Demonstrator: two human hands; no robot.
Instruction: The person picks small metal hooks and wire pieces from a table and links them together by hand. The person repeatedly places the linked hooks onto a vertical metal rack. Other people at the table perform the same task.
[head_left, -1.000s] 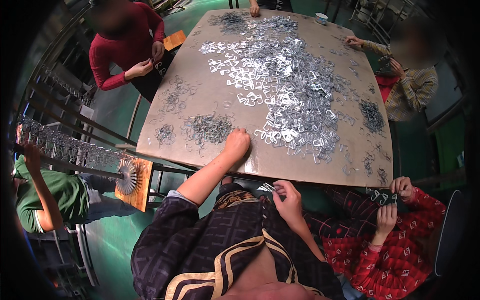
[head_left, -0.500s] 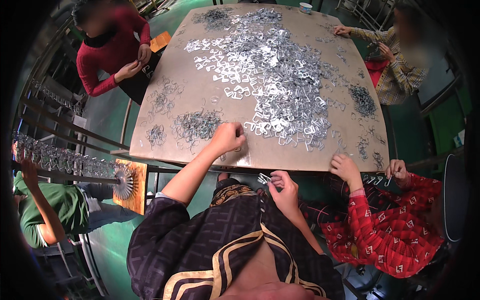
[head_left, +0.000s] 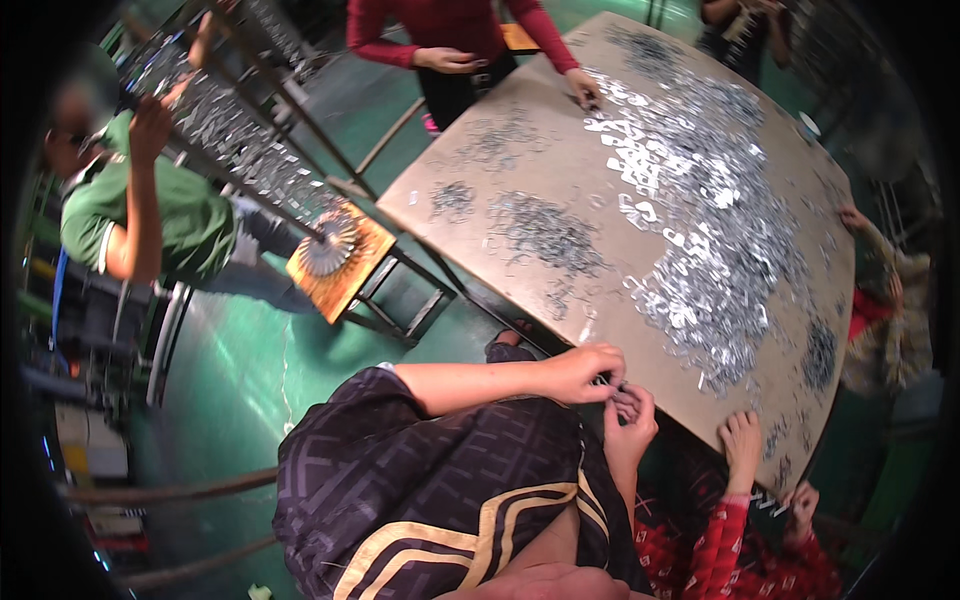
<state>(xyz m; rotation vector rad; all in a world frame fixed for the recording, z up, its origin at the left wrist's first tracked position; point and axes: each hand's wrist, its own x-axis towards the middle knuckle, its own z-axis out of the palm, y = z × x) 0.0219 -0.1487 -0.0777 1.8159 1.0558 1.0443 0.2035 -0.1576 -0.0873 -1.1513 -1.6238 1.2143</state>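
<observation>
In front of my chest, just off the table's near edge, my two hands meet with their fingers closed. My left hand point(head_left: 578, 373) pinches at small metal hooks point(head_left: 602, 380), which show as a glint between the fingertips. Close against it, my right hand point(head_left: 628, 428) is curled round the hooks, mostly hiding them. Beyond my hands, a loose pile of thin wire clips point(head_left: 548, 238) lies on the brown table point(head_left: 440, 200). A large heap of shiny silver hooks point(head_left: 700, 215) spreads over its middle.
A person in red point(head_left: 440, 40) reaches to the heap from the far side. At right, a patterned red sleeve point(head_left: 715, 540) and a hand point(head_left: 740, 445) rest at the table edge. On the left, a person in green point(head_left: 180, 205) holds a hook-laden rod over a wooden stool point(head_left: 340, 285).
My left hand has come back from the tabletop to meet my right hand. The view has swung left. The person in red now reaches onto the table.
</observation>
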